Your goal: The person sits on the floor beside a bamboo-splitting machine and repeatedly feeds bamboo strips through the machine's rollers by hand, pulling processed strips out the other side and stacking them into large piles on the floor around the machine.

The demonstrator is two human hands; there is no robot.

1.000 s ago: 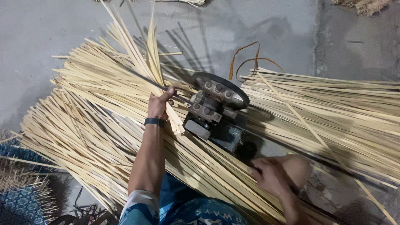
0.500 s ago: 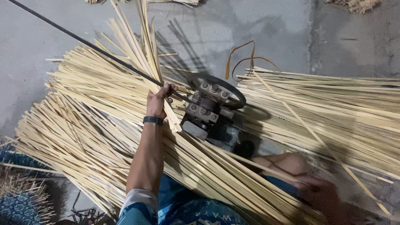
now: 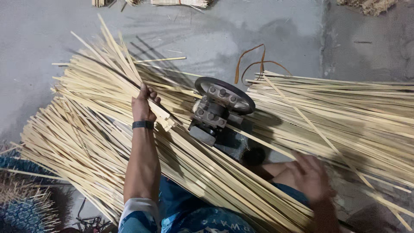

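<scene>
We look down on a concrete floor heaped with long pale bamboo strips, and at the centre sits a small metal machine with a dark wheel and bolted rollers. The left hand rests on a handful of strips that fan upward and away from it — the fingers curl over them with the thumb tucked beside, gripping the bunch just left of the machine, and a dark band circles the wrist. The right hand is low at the right, blurred, its fingers spread and lying on the strips that run out of the machine toward us; we cannot tell whether it pinches any. A second pile of strips lies to the right of the machine — an orange cord loops on the floor behind it.
</scene>
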